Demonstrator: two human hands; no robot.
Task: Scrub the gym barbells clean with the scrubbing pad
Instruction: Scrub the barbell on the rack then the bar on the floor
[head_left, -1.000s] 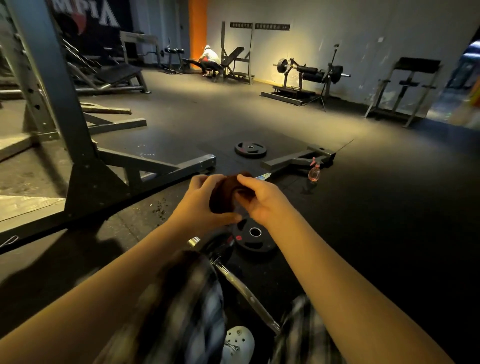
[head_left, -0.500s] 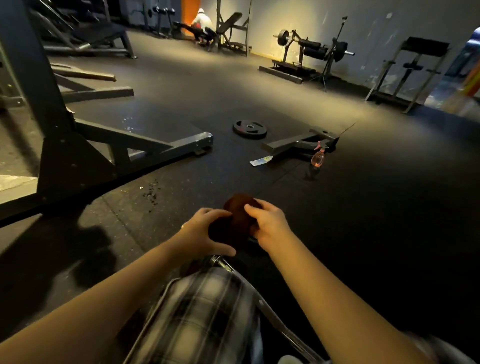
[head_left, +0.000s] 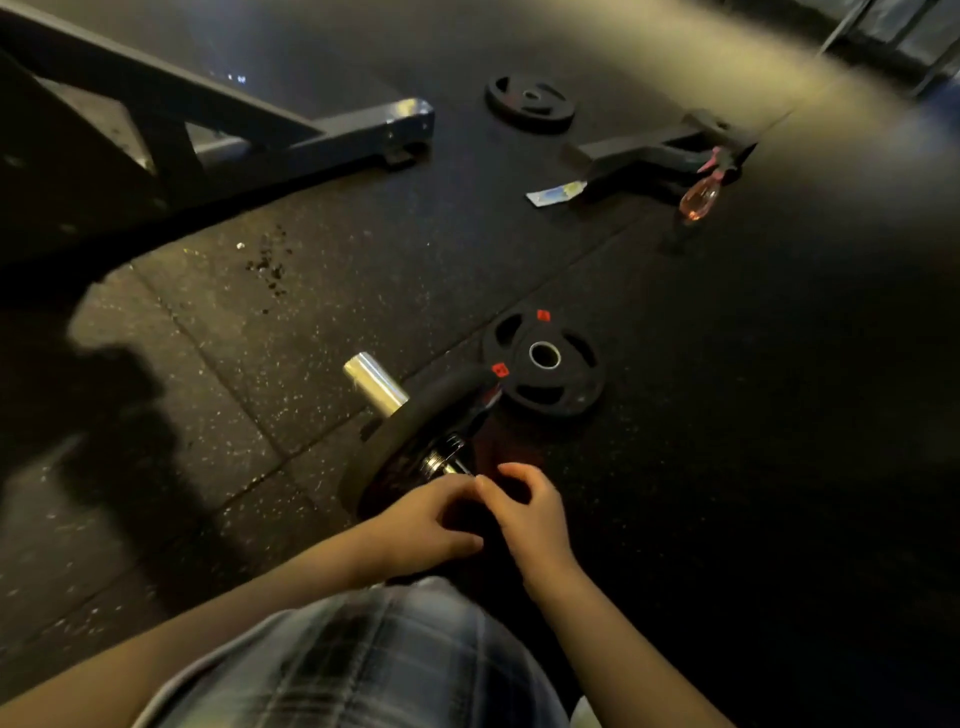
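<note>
The barbell lies on the floor, its chrome sleeve end sticking out past a black weight plate loaded on it. Just behind that plate is the bar's collar. My left hand and my right hand meet over the bar there, fingers curled and fingertips touching. Between and just beyond them lies the dark brown scrubbing pad, which both hands hold against the bar. The pad is dim and mostly hidden.
A loose black plate lies flat right of the barbell. Farther off are another plate, a steel floor bracket, a pink spray bottle and a paper label. A rack's base runs along the left. My plaid-clad knee fills the foreground.
My view has tipped down towards the floor. Both hands with the pad have come down from mid-air onto the bar behind the loaded plate.
</note>
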